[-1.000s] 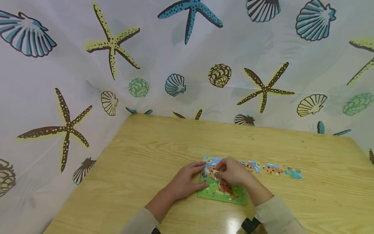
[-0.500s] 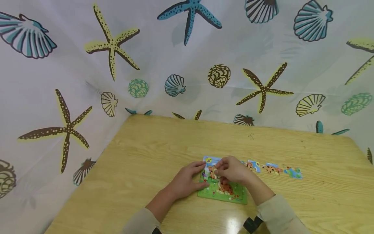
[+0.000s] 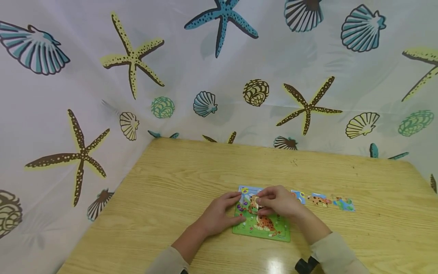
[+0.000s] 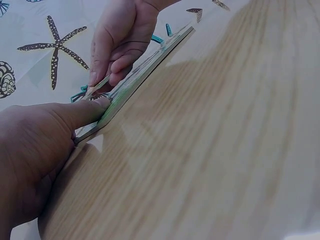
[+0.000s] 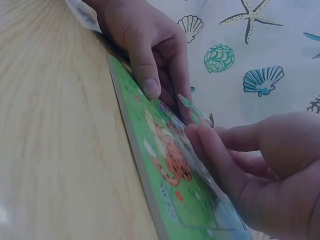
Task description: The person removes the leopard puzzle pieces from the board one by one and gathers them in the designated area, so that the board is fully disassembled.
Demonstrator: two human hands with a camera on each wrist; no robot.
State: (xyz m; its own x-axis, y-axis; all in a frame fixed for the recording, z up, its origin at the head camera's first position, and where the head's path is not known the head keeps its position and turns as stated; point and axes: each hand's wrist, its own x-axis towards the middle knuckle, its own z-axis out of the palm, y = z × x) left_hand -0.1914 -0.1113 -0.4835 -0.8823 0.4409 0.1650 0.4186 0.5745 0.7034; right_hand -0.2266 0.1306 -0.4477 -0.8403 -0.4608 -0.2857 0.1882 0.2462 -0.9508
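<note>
A puzzle board (image 3: 244, 228) with a green border and a spotted orange animal lies on the table. My left hand (image 3: 216, 216) rests at its left side. In the right wrist view the left thumb (image 5: 150, 86) presses the board's face, fingers stretched along the far side. Between thumb and fingertips, my right hand (image 3: 283, 201) pinches a puzzle piece (image 3: 254, 203) over the upper middle of the board. That piece stands tilted off the board in the right wrist view, thin edge showing. Part of the board's upper right is hidden behind the right hand.
Several loose puzzle pieces lie in a row right of the board, among them a spotted piece (image 3: 319, 199) and a blue-green piece (image 3: 344, 203). The wooden table (image 3: 191, 167) meets a shell-patterned cloth (image 3: 232, 114) at the back and left.
My right hand has shifted slightly right over the board with the pinched piece, and now covers more of the nearest loose piece. The left hand has stayed at the board's left side.
</note>
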